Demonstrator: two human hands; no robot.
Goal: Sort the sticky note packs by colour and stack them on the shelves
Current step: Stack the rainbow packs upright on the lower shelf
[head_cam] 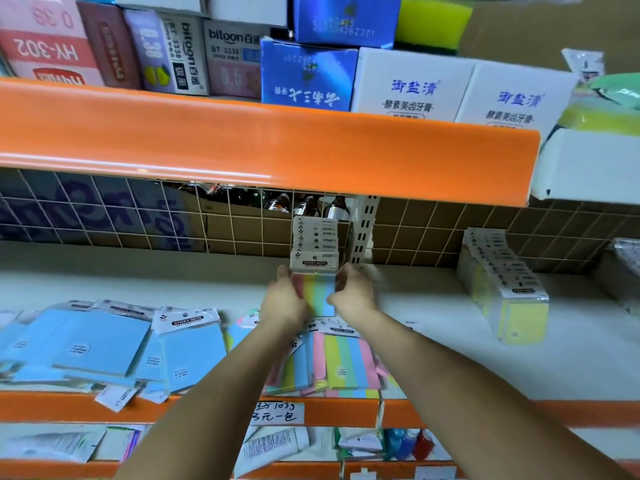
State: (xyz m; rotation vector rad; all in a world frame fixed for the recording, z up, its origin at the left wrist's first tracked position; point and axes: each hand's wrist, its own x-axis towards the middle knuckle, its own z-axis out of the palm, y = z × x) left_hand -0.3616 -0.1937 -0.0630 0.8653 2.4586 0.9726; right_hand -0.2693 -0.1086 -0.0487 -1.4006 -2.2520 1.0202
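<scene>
Both forearms reached up from the bottom of the frame to the middle shelf point(433, 306). Left hand point(282, 301) and right hand point(353, 296) clamped a striped pack point(320, 292) between them, fingers curled round its two side edges, just above frame centre. That pack, with pink, yellow, green and blue bands, stood upright at the front of a row of striped packs point(314, 237) running back toward the wire grid point(104, 216).

Below the hands, near the shelf's front edge, lay a loose pile of more striped packs point(346, 362), overlapping one another. At lower left a heap of blue packs point(104, 344) was scattered flat, some hanging over the orange rail point(329, 412). On the right of the same shelf, well apart from the hands, stood a tidy row of yellow packs point(519, 320), leaning slightly.

A handwritten price tag point(277, 412) was stuck to the rail under the striped pile. Beneath it, on the lower shelf, lay a white tube point(273, 445) and other small goods, too blurred to tell.

Behind the grid stood dark bottles point(308, 204). Across the upper frame ran the orange top shelf edge point(277, 147), carrying pen boxes point(173, 53) at upper left, blue boxes point(308, 74) in the middle and white toothpaste boxes point(460, 88) to the right.
</scene>
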